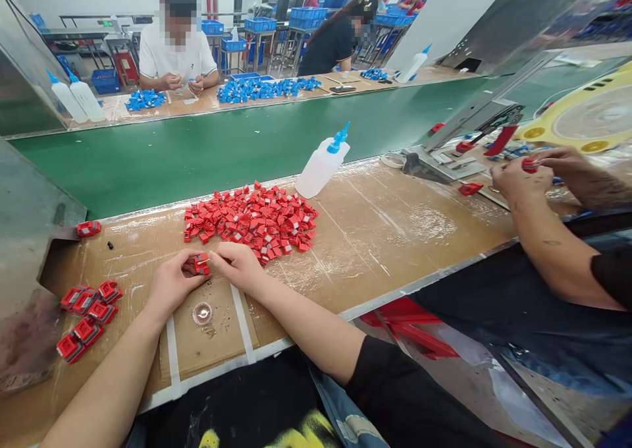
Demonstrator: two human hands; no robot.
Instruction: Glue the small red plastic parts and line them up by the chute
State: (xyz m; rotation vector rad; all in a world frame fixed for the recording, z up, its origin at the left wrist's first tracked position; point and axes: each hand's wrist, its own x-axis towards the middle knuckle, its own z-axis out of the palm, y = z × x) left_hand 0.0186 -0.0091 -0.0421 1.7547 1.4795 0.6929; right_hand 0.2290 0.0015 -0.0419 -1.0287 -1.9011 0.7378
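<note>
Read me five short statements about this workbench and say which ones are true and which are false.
1. The left hand and right hand hold one small red part between them. True.
2. The pile just beyond the hands is blue. False: it is red; the blue parts lie across the green belt.
3. The bottle has a blue cap. True.
4. The small clear dish sits on the belt. False: it is on the bench, just in front of the hands.
5. The belt carries a row of red parts. False: the stretch in view is bare.
</note>
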